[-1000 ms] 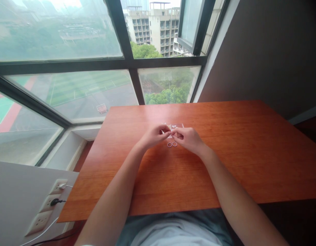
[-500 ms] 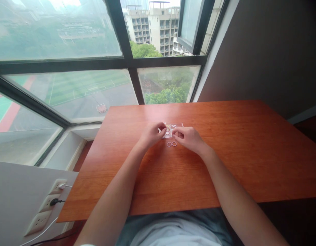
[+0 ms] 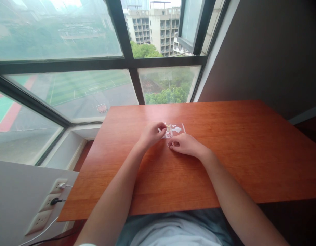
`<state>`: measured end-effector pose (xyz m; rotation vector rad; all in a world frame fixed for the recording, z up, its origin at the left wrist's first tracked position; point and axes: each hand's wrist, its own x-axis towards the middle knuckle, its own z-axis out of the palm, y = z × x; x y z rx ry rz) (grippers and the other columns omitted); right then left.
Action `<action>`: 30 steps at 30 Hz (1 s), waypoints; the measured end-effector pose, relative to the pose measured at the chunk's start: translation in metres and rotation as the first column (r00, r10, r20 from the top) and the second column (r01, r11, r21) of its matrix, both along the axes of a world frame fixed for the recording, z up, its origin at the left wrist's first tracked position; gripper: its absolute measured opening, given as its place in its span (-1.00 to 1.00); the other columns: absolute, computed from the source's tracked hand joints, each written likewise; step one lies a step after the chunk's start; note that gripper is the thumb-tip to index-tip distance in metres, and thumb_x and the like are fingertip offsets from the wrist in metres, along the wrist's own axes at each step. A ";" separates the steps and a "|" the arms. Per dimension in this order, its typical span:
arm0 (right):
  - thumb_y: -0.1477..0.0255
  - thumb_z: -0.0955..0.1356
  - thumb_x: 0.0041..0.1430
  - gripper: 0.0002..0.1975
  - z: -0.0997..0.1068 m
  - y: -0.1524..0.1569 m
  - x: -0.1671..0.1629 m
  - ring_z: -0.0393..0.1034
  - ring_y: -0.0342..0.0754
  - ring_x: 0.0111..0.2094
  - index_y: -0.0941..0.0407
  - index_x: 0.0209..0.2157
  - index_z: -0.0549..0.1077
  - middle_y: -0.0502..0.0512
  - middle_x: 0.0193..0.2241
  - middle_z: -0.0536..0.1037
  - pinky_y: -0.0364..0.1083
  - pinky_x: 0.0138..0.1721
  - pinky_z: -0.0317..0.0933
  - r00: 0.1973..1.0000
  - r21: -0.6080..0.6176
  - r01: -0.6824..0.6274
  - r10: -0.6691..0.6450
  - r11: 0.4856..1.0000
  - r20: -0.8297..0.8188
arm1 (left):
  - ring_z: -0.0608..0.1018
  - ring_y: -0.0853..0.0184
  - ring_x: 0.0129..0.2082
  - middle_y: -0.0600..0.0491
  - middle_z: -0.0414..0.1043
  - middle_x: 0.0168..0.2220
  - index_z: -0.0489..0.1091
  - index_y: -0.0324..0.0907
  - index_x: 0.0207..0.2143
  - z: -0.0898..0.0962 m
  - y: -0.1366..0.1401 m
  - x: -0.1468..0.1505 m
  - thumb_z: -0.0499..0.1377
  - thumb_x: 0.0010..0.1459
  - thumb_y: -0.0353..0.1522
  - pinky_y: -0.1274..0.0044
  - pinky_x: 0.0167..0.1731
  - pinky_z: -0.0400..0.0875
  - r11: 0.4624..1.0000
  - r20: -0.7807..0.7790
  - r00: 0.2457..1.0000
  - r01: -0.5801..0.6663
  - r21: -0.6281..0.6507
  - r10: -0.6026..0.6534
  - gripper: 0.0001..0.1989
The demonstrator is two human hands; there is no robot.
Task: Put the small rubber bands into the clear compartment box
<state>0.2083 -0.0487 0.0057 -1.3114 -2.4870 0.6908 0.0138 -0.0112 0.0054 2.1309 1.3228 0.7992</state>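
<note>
A small clear plastic box (image 3: 168, 132) with compartments lies with its lid (image 3: 177, 128) folded out to the right; a white shape shows on the lid. Several small rings, some yellowish, are in the box. My left hand (image 3: 155, 132) is closed at the box's left side, its curled thumb and fingers on the edge and hiding part of it. In front of the box, my right hand (image 3: 185, 143) reaches down to the tabletop. Its thumb and fingers close around a thin, pale ring (image 3: 169, 144), partly covering the rings there.
The reddish-brown wooden table (image 3: 224, 153) spreads widely on both sides of the arms. Behind it stand dark-framed windows (image 3: 163, 62). A grey wall (image 3: 263, 51) rises at the right. Wall sockets (image 3: 46, 202) with plugged-in cables are beside the table's left edge.
My right hand has moved from the box toward me, down to the rings on the table, uncovering the lid. My left hand has stayed at the box.
</note>
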 end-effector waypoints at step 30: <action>0.36 0.28 0.16 -0.82 -0.002 -0.001 -0.010 0.42 -0.05 -0.31 0.02 -0.32 0.52 0.06 -0.32 0.58 -0.15 -0.39 0.07 0.961 0.172 0.068 -0.111 0.983 0.253 | 0.38 0.46 -0.52 0.05 0.47 -0.42 0.46 -0.23 -0.36 0.002 0.000 -0.001 0.10 0.10 -0.37 0.62 -0.52 0.22 1.000 0.013 1.000 0.024 -0.010 -0.024 -0.84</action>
